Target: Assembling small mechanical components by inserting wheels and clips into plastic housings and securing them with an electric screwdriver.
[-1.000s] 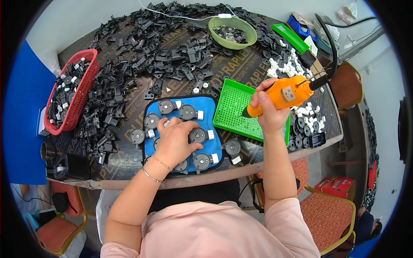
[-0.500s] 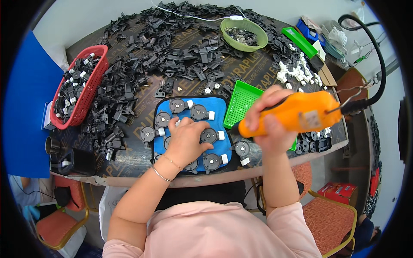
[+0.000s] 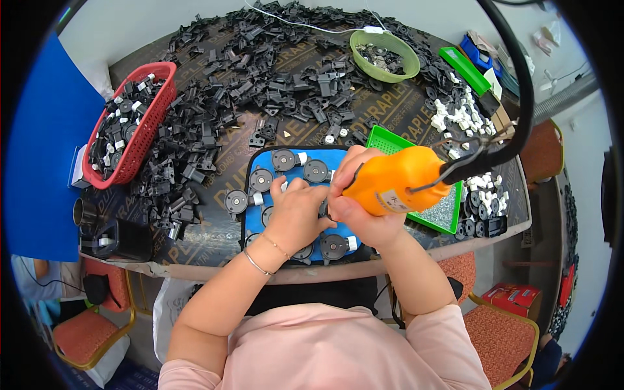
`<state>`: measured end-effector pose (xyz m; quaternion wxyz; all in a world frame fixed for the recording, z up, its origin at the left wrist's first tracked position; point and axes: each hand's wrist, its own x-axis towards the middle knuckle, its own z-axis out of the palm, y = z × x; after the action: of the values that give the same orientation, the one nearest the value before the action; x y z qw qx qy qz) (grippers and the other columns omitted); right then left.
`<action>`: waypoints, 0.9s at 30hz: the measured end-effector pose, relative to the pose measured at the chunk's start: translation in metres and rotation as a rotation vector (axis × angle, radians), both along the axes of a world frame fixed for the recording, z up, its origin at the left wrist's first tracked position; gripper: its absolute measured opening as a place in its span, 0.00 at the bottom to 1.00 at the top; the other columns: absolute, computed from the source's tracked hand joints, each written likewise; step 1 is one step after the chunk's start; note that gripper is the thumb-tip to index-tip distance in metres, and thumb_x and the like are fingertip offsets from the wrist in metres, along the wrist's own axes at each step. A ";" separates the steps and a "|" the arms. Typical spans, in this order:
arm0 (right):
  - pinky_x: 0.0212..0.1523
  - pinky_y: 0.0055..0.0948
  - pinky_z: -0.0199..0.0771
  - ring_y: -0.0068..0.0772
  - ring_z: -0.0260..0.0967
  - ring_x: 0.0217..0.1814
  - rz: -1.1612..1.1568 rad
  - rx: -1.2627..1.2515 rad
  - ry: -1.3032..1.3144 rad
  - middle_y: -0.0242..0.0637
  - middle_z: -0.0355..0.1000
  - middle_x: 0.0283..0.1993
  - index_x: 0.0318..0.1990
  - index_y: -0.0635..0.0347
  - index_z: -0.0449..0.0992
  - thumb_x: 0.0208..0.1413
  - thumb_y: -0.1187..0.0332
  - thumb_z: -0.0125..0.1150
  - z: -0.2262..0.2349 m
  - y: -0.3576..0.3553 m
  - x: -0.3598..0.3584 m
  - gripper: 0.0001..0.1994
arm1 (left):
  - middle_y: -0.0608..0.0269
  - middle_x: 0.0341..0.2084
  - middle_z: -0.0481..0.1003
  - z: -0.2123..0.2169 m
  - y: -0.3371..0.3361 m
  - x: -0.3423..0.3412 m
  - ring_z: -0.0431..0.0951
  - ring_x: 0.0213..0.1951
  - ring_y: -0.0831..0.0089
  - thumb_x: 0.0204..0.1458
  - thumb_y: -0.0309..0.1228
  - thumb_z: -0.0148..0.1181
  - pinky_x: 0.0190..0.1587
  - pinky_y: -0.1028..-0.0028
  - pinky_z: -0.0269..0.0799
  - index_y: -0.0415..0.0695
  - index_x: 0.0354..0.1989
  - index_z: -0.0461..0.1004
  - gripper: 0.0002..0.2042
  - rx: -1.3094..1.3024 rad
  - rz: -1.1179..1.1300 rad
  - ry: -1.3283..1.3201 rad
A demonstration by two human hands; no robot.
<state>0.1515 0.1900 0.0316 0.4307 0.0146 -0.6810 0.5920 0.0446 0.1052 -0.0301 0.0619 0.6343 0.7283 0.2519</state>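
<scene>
My right hand [image 3: 367,218] is wrapped round an orange electric screwdriver [image 3: 400,182] with a thick black cable. Its tip points at a round black part [image 3: 323,209] on a blue mat [image 3: 338,156], though the hand hides the tip itself. The fingers of my left hand [image 3: 296,211] curl round that same part, which is mostly covered. Around them on the mat lie several similar round black parts with white ends, such as the upper one [image 3: 316,171] and the lower one [image 3: 334,247].
Black plastic pieces [image 3: 260,84] heap across the far and left table. A red basket [image 3: 153,120] of parts stands left, a pale green bowl [image 3: 416,65] at the back. Right of the mat, a green tray [image 3: 455,214] holds small metal pieces; white pieces [image 3: 465,114] lie beyond.
My right hand has brought the electric screwdriver left, from above the green tray to the round part at my left hand. The left hand keeps its place on the part.
</scene>
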 end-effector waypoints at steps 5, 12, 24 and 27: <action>0.22 0.19 0.69 0.23 0.65 0.22 0.000 -0.101 -0.014 0.39 0.62 0.31 0.35 0.65 0.65 0.43 0.80 0.59 -0.007 -0.001 -0.001 0.11 | 0.70 0.27 0.74 -0.001 0.001 0.000 0.69 0.39 0.68 0.31 0.37 0.71 0.53 0.52 0.49 0.50 0.33 0.73 0.19 0.050 -0.021 -0.010; 0.23 0.22 0.69 0.26 0.65 0.22 0.116 -0.171 0.110 0.40 0.62 0.34 0.37 0.64 0.65 0.44 0.70 0.64 0.002 0.018 0.011 0.16 | 0.70 0.28 0.75 0.012 0.002 -0.004 0.69 0.40 0.69 0.31 0.36 0.71 0.54 0.53 0.49 0.50 0.37 0.74 0.20 -0.074 -0.113 -0.127; 0.27 0.25 0.64 0.25 0.61 0.24 -0.139 -0.195 0.222 0.36 0.58 0.36 0.43 0.60 0.62 0.50 0.66 0.57 0.026 0.062 0.109 0.15 | 0.63 0.36 0.65 0.035 0.022 0.042 0.64 0.46 0.63 0.29 0.37 0.72 0.51 0.59 0.51 0.47 0.37 0.74 0.23 -0.020 -0.225 -0.058; 0.28 0.25 0.65 0.25 0.61 0.25 -0.280 -0.168 0.234 0.37 0.59 0.37 0.43 0.60 0.63 0.51 0.68 0.56 0.024 0.067 0.116 0.14 | 0.62 0.36 0.66 0.040 0.021 0.049 0.64 0.46 0.64 0.29 0.37 0.72 0.53 0.58 0.50 0.47 0.37 0.74 0.23 -0.050 -0.291 -0.132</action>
<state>0.2678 0.2571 0.0554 0.5848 -0.0477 -0.5699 0.5753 0.0934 0.1258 0.0101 0.1612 0.7134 0.6290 0.2635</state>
